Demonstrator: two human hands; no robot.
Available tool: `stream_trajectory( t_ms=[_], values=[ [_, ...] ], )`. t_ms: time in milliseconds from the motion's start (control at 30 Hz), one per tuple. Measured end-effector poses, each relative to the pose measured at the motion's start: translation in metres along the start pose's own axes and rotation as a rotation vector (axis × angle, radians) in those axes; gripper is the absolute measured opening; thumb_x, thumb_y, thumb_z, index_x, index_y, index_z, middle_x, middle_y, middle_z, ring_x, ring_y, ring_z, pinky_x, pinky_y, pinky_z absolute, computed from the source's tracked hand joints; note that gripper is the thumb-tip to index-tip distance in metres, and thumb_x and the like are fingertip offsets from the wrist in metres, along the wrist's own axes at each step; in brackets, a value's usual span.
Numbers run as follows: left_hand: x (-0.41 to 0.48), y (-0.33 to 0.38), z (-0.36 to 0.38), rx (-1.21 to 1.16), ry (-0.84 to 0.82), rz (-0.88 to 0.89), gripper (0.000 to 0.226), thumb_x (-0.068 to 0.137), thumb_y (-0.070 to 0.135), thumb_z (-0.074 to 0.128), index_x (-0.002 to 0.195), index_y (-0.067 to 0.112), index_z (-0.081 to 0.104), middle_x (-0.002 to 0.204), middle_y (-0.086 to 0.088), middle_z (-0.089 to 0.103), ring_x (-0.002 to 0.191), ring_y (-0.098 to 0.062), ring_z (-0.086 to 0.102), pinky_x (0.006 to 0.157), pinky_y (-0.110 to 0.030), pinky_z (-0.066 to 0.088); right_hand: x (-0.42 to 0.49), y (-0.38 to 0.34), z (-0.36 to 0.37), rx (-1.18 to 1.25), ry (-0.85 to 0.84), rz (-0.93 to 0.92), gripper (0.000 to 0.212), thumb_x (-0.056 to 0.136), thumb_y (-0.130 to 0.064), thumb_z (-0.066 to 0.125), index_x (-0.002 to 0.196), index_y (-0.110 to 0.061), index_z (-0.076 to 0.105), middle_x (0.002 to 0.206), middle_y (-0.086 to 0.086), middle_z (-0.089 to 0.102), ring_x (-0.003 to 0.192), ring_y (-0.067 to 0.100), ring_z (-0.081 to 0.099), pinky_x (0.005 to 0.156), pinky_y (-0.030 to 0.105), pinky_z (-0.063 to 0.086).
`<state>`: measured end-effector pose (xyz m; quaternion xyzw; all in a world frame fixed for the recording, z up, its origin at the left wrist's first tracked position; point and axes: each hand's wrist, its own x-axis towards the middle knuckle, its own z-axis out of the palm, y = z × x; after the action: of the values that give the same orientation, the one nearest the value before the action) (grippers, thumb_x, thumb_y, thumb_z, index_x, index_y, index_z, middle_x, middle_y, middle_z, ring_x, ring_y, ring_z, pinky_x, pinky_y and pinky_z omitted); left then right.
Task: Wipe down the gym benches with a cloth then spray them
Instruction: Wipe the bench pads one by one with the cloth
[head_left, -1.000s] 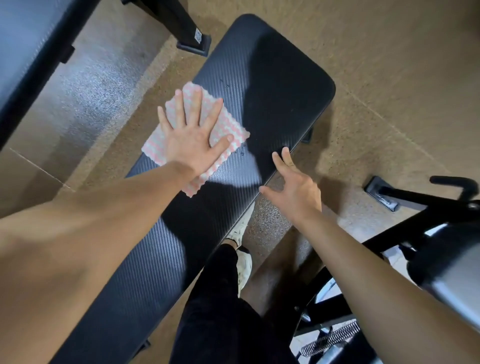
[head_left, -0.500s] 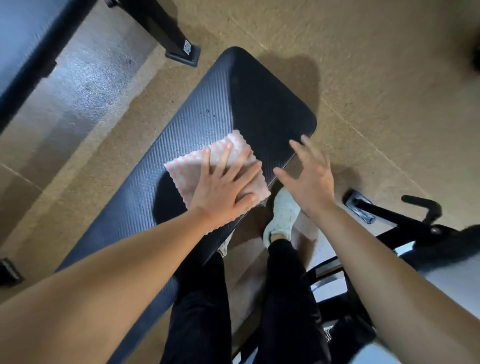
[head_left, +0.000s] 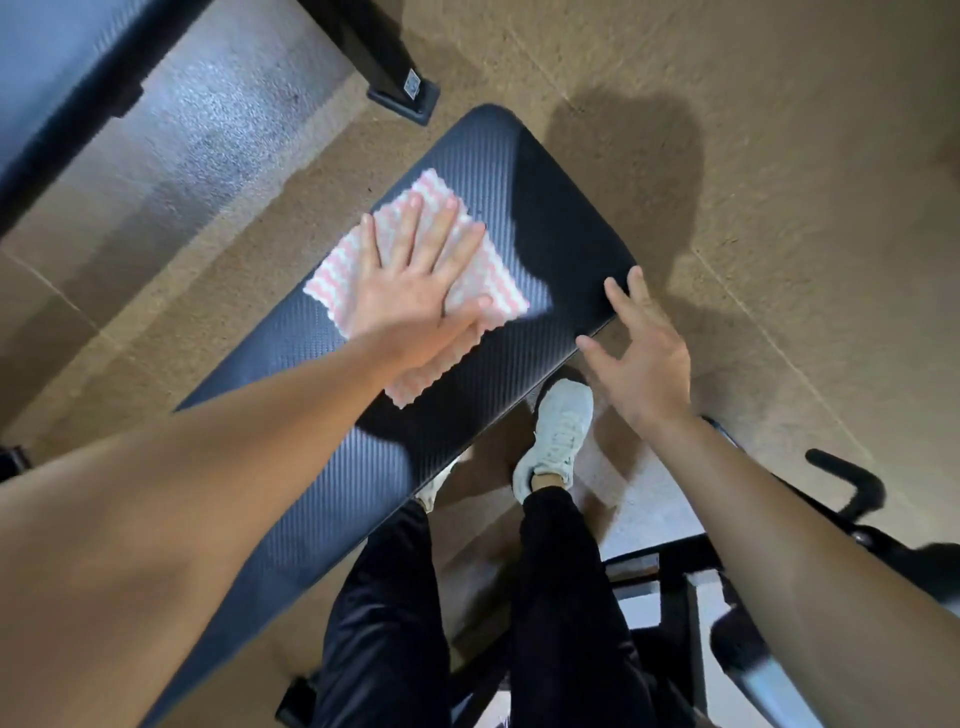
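A black textured gym bench (head_left: 550, 244) runs diagonally from lower left to upper right. A pink and white striped cloth (head_left: 493, 283) lies flat on its pad near the far end. My left hand (head_left: 415, 291) presses on the cloth with straight, spread fingers. My right hand (head_left: 644, 358) is at the bench's right edge, fingers loosely spread, fingertips near the pad's edge and holding nothing. No spray bottle is in view.
A black steel foot of a rack (head_left: 395, 78) stands just beyond the bench's far end. Another dark padded bench (head_left: 47, 78) fills the upper left. Black machine frames (head_left: 847, 483) crowd the lower right. My white shoe (head_left: 556, 441) stands beside the bench.
My left hand slid the cloth from the bench's near right edge across to its left side, farther up the pad. My right hand stayed by the right edge.
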<state>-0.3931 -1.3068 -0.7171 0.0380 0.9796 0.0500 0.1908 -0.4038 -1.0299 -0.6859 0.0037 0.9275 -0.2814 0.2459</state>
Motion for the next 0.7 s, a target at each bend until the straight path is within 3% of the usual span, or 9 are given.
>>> stream_trajectory(
  t_ms=[67, 133, 200, 267, 367, 467, 600, 700],
  values=[
    [0.026, 0.003, -0.009, -0.027, 0.033, -0.082, 0.075, 0.102, 0.069, 0.015, 0.165, 0.033, -0.003, 0.174, -0.001, -0.007, 0.159, -0.036, -0.006, 0.122, -0.069, 0.0, 0.002, 0.006, -0.007, 0.029, -0.023, -0.034, 0.066, 0.092, -0.026, 0.074, 0.152, -0.026, 0.046, 0.166, -0.005, 0.025, 0.15, 0.011, 0.028, 0.123, 0.03, 0.026],
    [0.044, 0.015, -0.012, -0.055, 0.063, -0.173, 0.073, 0.103, 0.066, 0.013, 0.165, 0.032, -0.002, 0.174, -0.004, -0.004, 0.159, -0.039, -0.005, 0.123, -0.069, -0.001, 0.004, 0.009, -0.015, 0.121, -0.06, -0.035, 0.064, 0.09, -0.02, 0.077, 0.149, -0.023, 0.05, 0.164, -0.006, 0.03, 0.144, -0.001, 0.031, 0.112, 0.004, 0.021],
    [0.049, 0.035, -0.011, -0.085, 0.081, -0.267, 0.072, 0.103, 0.064, 0.014, 0.165, 0.03, -0.001, 0.174, -0.008, -0.001, 0.158, -0.042, -0.002, 0.123, -0.068, 0.0, 0.005, 0.012, -0.021, 0.196, -0.093, -0.023, 0.062, 0.089, -0.015, 0.078, 0.145, -0.02, 0.055, 0.162, -0.007, 0.033, 0.141, -0.004, 0.033, 0.103, -0.006, 0.02],
    [0.045, 0.059, -0.007, -0.101, 0.072, -0.273, 0.074, 0.102, 0.062, 0.017, 0.165, 0.028, -0.002, 0.174, -0.009, -0.002, 0.158, -0.042, -0.002, 0.123, -0.068, 0.001, 0.006, 0.016, -0.029, 0.234, -0.119, -0.019, 0.059, 0.088, -0.013, 0.079, 0.142, -0.02, 0.058, 0.16, -0.009, 0.036, 0.142, -0.002, 0.036, 0.103, -0.006, 0.021],
    [0.03, 0.101, -0.001, -0.085, 0.016, -0.091, 0.076, 0.102, 0.063, 0.019, 0.165, 0.028, -0.006, 0.174, -0.007, -0.008, 0.158, -0.041, -0.006, 0.122, -0.068, 0.002, 0.011, 0.021, -0.039, 0.286, -0.147, -0.014, 0.053, 0.088, -0.014, 0.078, 0.138, -0.021, 0.062, 0.154, -0.013, 0.046, 0.139, -0.005, 0.042, 0.105, -0.002, 0.026],
    [0.011, 0.135, 0.009, -0.084, -0.042, 0.049, 0.075, 0.102, 0.069, 0.019, 0.165, 0.031, 0.004, 0.174, -0.005, 0.002, 0.158, -0.041, -0.001, 0.123, -0.068, 0.001, 0.014, 0.026, -0.046, 0.267, -0.091, 0.018, 0.041, 0.088, -0.022, 0.078, 0.128, -0.021, 0.07, 0.135, -0.013, 0.064, 0.123, -0.003, 0.057, 0.105, 0.009, 0.039],
    [0.001, 0.153, 0.009, -0.108, -0.058, 0.072, 0.073, 0.101, 0.063, 0.029, 0.164, 0.03, 0.014, 0.173, -0.004, 0.009, 0.158, -0.039, 0.005, 0.124, -0.064, 0.0, 0.014, 0.031, -0.054, 0.251, -0.065, 0.038, 0.033, 0.089, -0.023, 0.077, 0.121, -0.018, 0.073, 0.113, -0.01, 0.073, 0.105, 0.002, 0.065, 0.093, 0.009, 0.045],
    [-0.003, 0.14, -0.005, -0.17, -0.004, 0.135, 0.072, 0.1, 0.051, 0.043, 0.163, 0.024, 0.02, 0.173, -0.002, 0.015, 0.159, -0.032, 0.011, 0.126, -0.06, 0.009, 0.012, 0.028, -0.05, 0.246, -0.006, -0.003, 0.029, 0.088, -0.02, 0.077, 0.116, -0.017, 0.073, 0.108, -0.01, 0.071, 0.099, 0.004, 0.065, 0.094, 0.025, 0.053]
  ],
)
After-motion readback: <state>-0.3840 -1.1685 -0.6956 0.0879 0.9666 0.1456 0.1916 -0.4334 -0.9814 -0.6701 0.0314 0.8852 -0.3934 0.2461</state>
